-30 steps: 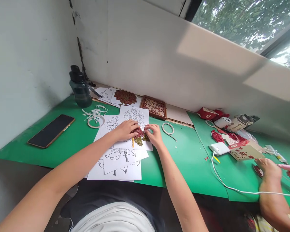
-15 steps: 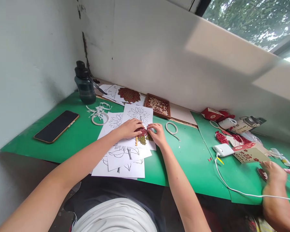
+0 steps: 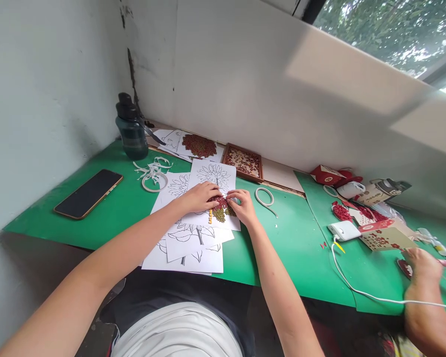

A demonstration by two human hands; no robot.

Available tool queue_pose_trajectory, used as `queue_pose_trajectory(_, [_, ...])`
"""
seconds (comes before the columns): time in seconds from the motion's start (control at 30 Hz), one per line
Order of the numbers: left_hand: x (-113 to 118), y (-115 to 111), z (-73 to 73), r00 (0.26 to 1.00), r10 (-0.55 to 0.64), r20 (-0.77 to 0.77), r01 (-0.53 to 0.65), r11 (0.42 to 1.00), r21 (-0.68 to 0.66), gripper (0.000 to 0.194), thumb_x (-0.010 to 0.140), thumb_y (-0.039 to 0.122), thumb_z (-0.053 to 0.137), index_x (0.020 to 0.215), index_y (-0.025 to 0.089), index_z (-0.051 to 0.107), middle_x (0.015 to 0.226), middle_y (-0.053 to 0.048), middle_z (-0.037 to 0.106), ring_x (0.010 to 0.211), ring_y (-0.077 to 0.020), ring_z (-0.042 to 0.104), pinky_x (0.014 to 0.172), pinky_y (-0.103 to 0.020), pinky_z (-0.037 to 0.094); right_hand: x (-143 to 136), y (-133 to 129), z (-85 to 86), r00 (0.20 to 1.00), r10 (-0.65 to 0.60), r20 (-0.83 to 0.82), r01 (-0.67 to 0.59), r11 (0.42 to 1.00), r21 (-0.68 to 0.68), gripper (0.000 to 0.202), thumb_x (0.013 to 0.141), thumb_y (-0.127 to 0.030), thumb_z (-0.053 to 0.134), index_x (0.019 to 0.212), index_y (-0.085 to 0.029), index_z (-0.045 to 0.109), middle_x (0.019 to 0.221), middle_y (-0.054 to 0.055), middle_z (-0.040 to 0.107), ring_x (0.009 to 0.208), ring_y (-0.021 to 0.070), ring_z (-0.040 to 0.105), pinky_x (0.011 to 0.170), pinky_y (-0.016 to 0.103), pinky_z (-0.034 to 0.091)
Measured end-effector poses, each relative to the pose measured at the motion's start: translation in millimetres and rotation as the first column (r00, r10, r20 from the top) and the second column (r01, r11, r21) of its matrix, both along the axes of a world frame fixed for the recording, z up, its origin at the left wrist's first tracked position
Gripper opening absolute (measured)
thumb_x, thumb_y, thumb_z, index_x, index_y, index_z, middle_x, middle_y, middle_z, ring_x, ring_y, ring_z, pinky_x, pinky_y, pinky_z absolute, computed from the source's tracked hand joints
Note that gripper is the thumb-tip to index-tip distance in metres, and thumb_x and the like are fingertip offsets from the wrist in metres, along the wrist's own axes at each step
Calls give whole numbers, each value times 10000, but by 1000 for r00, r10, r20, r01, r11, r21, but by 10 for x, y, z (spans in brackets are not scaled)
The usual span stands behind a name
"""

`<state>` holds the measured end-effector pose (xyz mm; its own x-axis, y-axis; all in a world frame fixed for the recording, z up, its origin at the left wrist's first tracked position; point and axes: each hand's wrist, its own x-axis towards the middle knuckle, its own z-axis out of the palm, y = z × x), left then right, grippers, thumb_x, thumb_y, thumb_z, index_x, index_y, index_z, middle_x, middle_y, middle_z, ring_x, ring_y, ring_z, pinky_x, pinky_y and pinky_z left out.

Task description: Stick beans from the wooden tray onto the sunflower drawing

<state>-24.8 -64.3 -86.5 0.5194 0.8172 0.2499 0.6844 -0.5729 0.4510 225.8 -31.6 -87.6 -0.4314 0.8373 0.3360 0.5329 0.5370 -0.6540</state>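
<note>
My left hand (image 3: 201,198) rests on the top drawing sheet (image 3: 193,168), its fingers bent and its thumb apart from them. Beside its thumb lies a patch of dark red beans (image 3: 220,204) on the printed flower. My right hand (image 3: 243,205) meets the patch from the other side, with thumb and finger drawn together at the tips. Anything between those tips is too small to make out. Below the red beans are green beans (image 3: 219,215), and a short column of yellow kernels (image 3: 210,217) runs to their left. More drawing sheets (image 3: 182,250) lie underneath.
Behind the sheets sit a bean-covered picture (image 3: 199,146) and a wooden tray (image 3: 243,162) of beans. A phone (image 3: 88,194), dark bottle (image 3: 131,126) and coiled cord (image 3: 264,197) lie around. At right are a white charger (image 3: 344,230), a box (image 3: 386,235) and another person's hand (image 3: 424,263).
Both hands stay over the red beans with barely any movement. The whole view has shifted very slightly.
</note>
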Motion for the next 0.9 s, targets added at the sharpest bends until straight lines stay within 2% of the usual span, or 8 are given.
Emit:
queue_pose_trajectory(0.37, [8,-25,74,1000,12,-24,-13,999,-41,391,1068,415,559,1411,266,672,1529,-89,596,1420,-305,503,1202,-491,431,7,-13,24,999,-26,-32,25,1000,-15,95,875,-252,712,843,-288,794,1128,71,793,1219,339,577,1095,554,473])
queue_pose_trajectory(0.9, [1,-7,19,1000,5,-10,-5,1000,-15,382,1065,418,567,1398,269,680,1518,-93,598,1412,-308,517,1204,-500,431,5,-27,10,1000,-19,-3,19,1000,3,124,862,-216,697,828,-300,782,1128,54,794,1216,341,562,1099,564,476])
